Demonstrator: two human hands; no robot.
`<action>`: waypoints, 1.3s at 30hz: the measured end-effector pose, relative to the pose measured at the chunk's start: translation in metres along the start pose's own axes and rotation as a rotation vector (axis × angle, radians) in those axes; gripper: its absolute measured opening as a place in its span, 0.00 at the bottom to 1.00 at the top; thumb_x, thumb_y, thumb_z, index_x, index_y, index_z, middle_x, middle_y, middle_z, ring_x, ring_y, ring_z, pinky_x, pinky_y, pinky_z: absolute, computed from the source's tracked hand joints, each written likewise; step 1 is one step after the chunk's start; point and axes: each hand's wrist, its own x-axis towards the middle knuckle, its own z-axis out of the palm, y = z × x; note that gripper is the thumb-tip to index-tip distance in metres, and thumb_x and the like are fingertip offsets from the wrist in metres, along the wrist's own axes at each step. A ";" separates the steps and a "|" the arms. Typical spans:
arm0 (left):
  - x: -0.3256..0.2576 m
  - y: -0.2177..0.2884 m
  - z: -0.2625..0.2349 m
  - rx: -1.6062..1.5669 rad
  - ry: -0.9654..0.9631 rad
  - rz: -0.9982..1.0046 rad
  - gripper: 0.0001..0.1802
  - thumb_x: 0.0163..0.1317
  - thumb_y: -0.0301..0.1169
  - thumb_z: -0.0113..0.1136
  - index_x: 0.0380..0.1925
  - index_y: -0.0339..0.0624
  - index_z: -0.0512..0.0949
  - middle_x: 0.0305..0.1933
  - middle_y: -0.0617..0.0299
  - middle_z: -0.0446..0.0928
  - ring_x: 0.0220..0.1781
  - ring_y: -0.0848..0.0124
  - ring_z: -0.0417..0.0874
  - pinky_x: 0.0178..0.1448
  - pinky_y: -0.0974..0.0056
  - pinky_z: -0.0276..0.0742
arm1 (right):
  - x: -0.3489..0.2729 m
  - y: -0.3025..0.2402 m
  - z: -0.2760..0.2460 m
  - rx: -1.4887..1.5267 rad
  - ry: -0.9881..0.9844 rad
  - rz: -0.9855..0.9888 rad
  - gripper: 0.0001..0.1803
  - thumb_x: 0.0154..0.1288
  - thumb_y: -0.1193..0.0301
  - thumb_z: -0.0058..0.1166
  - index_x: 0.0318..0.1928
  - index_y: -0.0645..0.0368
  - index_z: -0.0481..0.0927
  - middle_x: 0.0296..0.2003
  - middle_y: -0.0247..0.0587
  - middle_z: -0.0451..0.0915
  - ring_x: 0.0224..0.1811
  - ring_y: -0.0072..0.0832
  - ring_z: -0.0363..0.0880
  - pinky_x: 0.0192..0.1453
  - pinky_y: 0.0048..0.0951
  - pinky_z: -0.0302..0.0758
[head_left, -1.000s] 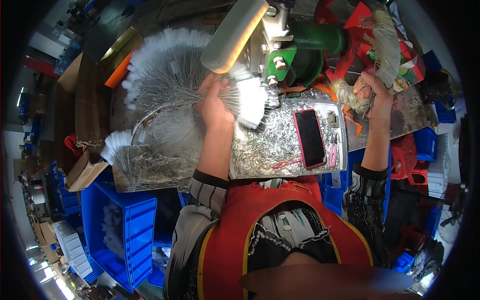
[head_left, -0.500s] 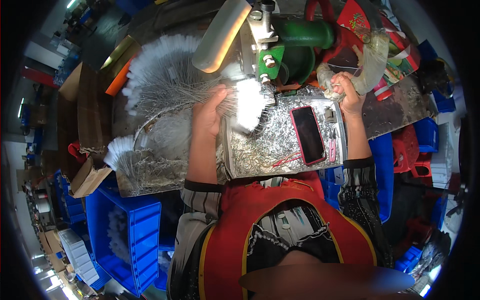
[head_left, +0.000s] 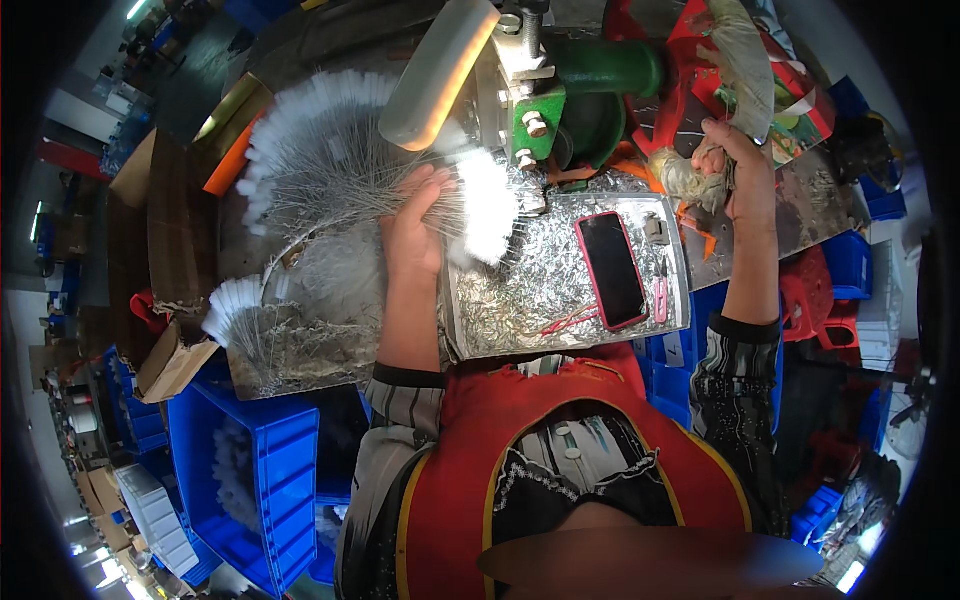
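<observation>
Left hand (head_left: 412,235) closed around the wire stems of a white-tipped brush bundle (head_left: 485,210); tips stick out right of the hand, beside the green machine (head_left: 605,68). Right hand (head_left: 748,180) gripping the wrapped handle (head_left: 690,184). Bigger brush pile (head_left: 315,115) fanned on the desk (head_left: 812,205), up and left of the left hand. Shallow tray (head_left: 480,335) between the forearms: silvery scraps, phone (head_left: 612,270), pink cutter (head_left: 661,298). Lamp (head_left: 440,75) above the bundle. Blue bin (head_left: 290,480) below desk, lower left; cardboard box (head_left: 180,225) at the left edge.
</observation>
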 end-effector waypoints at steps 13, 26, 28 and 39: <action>0.002 0.002 0.007 0.044 0.106 -0.052 0.17 0.49 0.16 0.52 0.42 0.25 0.69 0.39 0.45 0.76 0.40 0.61 0.79 0.45 0.63 0.77 | -0.005 0.008 0.002 0.041 0.080 0.038 0.08 0.49 0.76 0.52 0.17 0.63 0.71 0.10 0.36 0.65 0.13 0.26 0.66 0.25 0.26 0.68; 0.005 0.000 0.011 0.008 0.088 -0.056 0.17 0.49 0.17 0.52 0.41 0.27 0.69 0.38 0.47 0.76 0.38 0.62 0.78 0.45 0.64 0.77 | -0.002 0.072 -0.014 0.123 0.091 -0.115 0.05 0.48 0.76 0.53 0.22 0.67 0.75 0.16 0.40 0.72 0.16 0.25 0.70 0.23 0.23 0.66; 0.001 -0.001 0.001 0.006 0.094 -0.051 0.17 0.49 0.17 0.52 0.42 0.27 0.69 0.39 0.47 0.76 0.39 0.62 0.78 0.45 0.64 0.76 | -0.008 0.038 0.001 0.129 0.131 -0.037 0.05 0.48 0.76 0.53 0.21 0.66 0.74 0.13 0.38 0.70 0.15 0.25 0.69 0.22 0.23 0.65; 0.005 -0.004 0.008 -0.002 0.088 0.014 0.21 0.48 0.17 0.53 0.46 0.24 0.66 0.41 0.45 0.75 0.39 0.62 0.78 0.46 0.64 0.75 | -0.006 0.020 0.001 0.061 0.124 0.025 0.06 0.47 0.75 0.54 0.20 0.66 0.73 0.09 0.37 0.66 0.13 0.27 0.67 0.23 0.26 0.66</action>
